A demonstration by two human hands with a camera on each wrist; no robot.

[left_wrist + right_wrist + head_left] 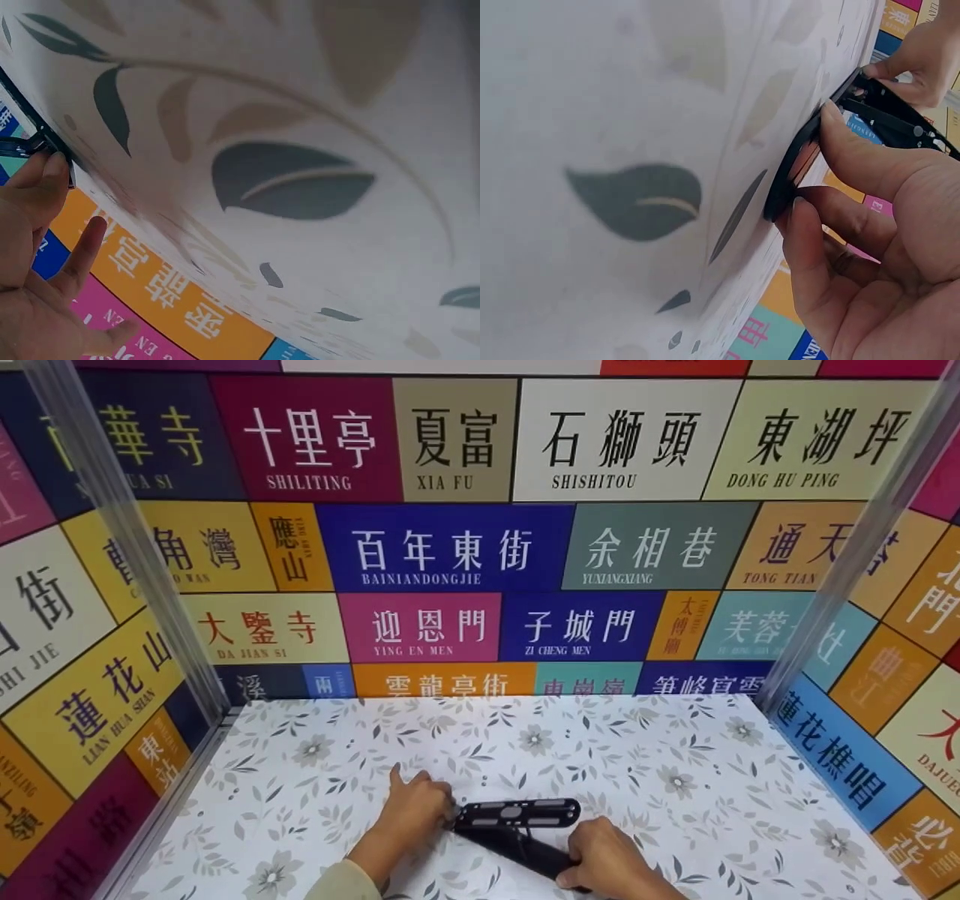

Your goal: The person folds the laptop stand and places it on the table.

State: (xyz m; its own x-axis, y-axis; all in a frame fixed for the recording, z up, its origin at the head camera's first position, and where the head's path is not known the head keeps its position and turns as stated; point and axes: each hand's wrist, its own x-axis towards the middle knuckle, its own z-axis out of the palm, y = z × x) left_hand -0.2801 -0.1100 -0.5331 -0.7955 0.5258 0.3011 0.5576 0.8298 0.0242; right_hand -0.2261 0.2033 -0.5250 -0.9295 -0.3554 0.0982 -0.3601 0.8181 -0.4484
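A black folding stand [517, 813] lies opened in a V over the flowered tabletop. Grey pads line its upper arm, and a thin strut spans the gap to its lower arm. My left hand [415, 808] pinches the hinged end between thumb and finger, its other fingers spread in the left wrist view. At the free end of the lower arm [529, 855], my right hand [602, 856] grips with thumb and fingers. In the right wrist view, the thumb and fingers [804, 225] hold that arm close against the table surface.
The tabletop [337, 795] has a white cover with grey flowers and leaves. Panels with coloured place-name signs [442, 547] stand behind it and on both sides. Clear corner posts [142, 532] rise at the back left and back right.
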